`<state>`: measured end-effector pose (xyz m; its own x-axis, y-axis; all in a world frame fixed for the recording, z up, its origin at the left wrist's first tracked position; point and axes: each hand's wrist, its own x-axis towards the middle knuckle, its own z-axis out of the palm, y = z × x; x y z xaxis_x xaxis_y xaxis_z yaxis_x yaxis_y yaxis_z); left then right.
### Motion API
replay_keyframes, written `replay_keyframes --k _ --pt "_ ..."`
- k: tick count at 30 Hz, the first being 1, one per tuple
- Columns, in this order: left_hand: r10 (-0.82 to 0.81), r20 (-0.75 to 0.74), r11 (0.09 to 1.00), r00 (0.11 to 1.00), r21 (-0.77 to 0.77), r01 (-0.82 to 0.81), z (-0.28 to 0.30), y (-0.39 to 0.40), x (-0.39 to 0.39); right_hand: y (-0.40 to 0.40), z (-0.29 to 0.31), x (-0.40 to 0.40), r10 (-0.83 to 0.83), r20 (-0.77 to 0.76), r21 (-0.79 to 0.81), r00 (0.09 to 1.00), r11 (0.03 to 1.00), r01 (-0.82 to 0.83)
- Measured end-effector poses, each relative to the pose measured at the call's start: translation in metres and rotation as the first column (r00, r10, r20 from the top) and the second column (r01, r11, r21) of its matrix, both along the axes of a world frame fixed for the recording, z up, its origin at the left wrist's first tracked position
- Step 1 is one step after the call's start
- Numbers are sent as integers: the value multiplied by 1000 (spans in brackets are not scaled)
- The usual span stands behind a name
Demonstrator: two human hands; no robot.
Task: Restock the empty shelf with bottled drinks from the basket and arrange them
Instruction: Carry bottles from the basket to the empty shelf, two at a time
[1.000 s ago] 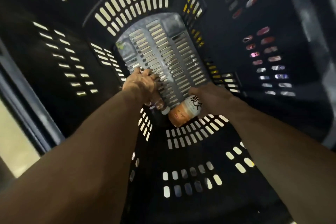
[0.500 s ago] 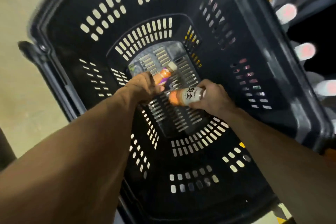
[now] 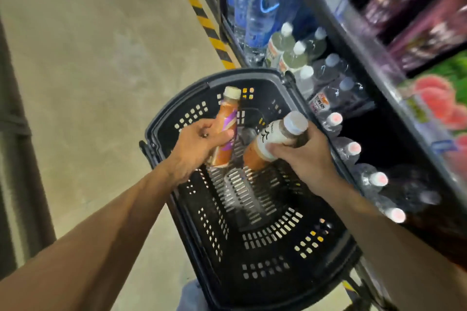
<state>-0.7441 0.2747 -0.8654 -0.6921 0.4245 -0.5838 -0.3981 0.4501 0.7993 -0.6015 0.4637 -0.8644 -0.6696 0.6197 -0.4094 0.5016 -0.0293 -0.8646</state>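
Grey concrete floor [image 3: 101,58] fills the left of the view, edged by a yellow-and-black striped strip [image 3: 199,11] running along the foot of the shelf unit [image 3: 358,40] on the right. That dark unit carries tall blue-capped water bottles [image 3: 260,12] at its far end, then clear bottles with white caps [image 3: 293,50], then clear bottles with pink caps [image 3: 353,149] lying closer in; blurred colourful packs [image 3: 429,20] sit on the level above.

The black plastic basket [image 3: 275,242], slotted on its floor and walls, stands on the floor just beside the shelf unit, and no bottles show lying on its floor.

Both hands are raised over the basket, each curled round a bottle. The left hand [image 3: 199,144] grips an orange drink with a purple label [image 3: 226,129] about its middle, cream cap pointing away and up. The right hand [image 3: 300,156] wraps round an orange drink with a white label [image 3: 267,144] near its neck, the grey-white cap tilted toward the shelf. The two bottles are close together but apart.
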Motion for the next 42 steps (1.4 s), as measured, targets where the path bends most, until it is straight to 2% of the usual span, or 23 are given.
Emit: replay_keyframes --k 3,8,18,26,32,38,42 --pt "69 -43 994 997 90 -65 64 2 -3 0 66 -18 -3 -108 37 994 999 7" --pt "151 -136 967 979 228 -117 187 7 -9 8 187 -39 30 -317 10 948 1000 -28" --pt "206 -369 927 906 369 -60 485 -1 -3 6 478 -43 89 -503 195 859 981 12" --pt "267 -530 898 805 440 -9 673 -25 37 -7 681 -14 131 -593 310 795 948 75" --pt "261 -591 868 763 490 82 757 -28 53 -23 779 21 122 -598 448 792 870 204" --pt "113 -656 814 746 492 308 803 -27 63 -48 832 73 -14 -634 465 773 792 395" --pt "-12 -643 735 765 514 443 823 -22 88 -66 853 124 -113 -668 464 736 709 531"
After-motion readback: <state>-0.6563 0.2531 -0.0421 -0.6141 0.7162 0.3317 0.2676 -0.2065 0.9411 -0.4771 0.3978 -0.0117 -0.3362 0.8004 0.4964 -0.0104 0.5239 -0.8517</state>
